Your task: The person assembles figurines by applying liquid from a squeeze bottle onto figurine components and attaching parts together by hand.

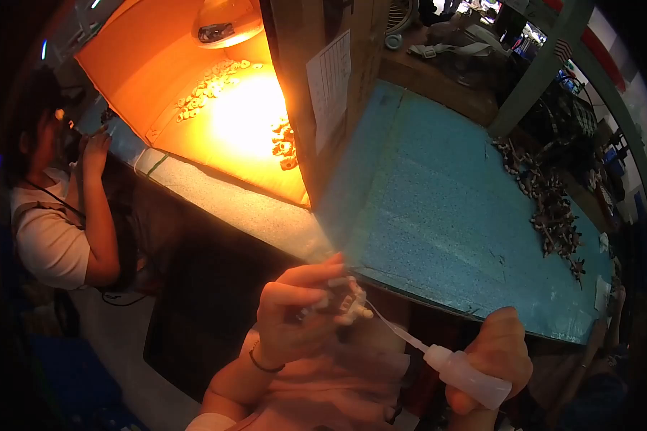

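Observation:
My left hand point(289, 310) is closed around a small cream-coloured figure-like part point(353, 304), holding it up in front of the table's near edge. My right hand point(502, 358) wraps round a whitish squeeze bottle point(461, 375) with a long thin nozzle. The bottle is tilted, and its nozzle points up and left at the small part. The nozzle's tip is at the part's right side; I cannot tell whether they touch. My left fingers hide some of the part.
A cardboard box point(349, 86) lit by a bright lamp point(226, 27) stands left on the blue table point(438, 194), with small pieces point(207, 90) inside. Several small brownish figures point(553, 215) lie in a heap at right. A co-worker point(65, 230) sits at far left.

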The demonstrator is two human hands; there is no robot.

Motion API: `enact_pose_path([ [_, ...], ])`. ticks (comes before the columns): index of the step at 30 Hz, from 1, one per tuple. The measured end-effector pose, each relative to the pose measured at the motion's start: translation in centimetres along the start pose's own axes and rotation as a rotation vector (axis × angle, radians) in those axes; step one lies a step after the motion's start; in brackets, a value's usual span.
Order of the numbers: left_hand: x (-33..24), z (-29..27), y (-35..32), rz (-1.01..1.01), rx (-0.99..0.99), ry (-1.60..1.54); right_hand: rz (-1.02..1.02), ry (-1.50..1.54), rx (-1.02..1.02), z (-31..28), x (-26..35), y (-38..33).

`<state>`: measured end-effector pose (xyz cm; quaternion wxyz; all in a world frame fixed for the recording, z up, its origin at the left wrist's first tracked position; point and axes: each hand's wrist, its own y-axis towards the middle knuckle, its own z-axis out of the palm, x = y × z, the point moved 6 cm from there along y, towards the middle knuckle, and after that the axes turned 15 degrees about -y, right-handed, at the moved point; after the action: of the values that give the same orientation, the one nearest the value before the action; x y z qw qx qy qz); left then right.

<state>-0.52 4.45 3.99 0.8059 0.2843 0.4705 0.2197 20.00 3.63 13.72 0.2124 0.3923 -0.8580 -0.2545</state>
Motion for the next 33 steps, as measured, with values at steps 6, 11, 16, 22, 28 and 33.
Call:
enact_pose_path([
  [6,-0.4,0.0,0.1,-0.025,-0.112,-0.005,0.234,0.271,-0.323,1.4,-2.9,-0.7],
  [11,-0.3,-0.9,-0.7,-0.025,-0.259,-0.019,0.665,0.562,-0.335,7.1,-8.7,0.1],
  [16,-0.7,-1.3,-2.0,-0.134,-0.285,-0.251,0.763,0.578,-0.124,12.2,-15.1,2.5],
  [22,-1.8,-3.0,-3.0,-0.119,-0.353,-0.298,0.608,-0.058,0.057,14.9,-20.0,5.4],
  [28,-3.1,-6.3,-4.5,-0.075,-0.507,-0.226,0.258,-0.338,-0.409,8.5,-8.4,6.0],
  [33,-4.4,-6.4,-4.3,0.057,-0.537,-0.238,-0.163,-0.138,-0.025,15.4,5.3,11.1],
])
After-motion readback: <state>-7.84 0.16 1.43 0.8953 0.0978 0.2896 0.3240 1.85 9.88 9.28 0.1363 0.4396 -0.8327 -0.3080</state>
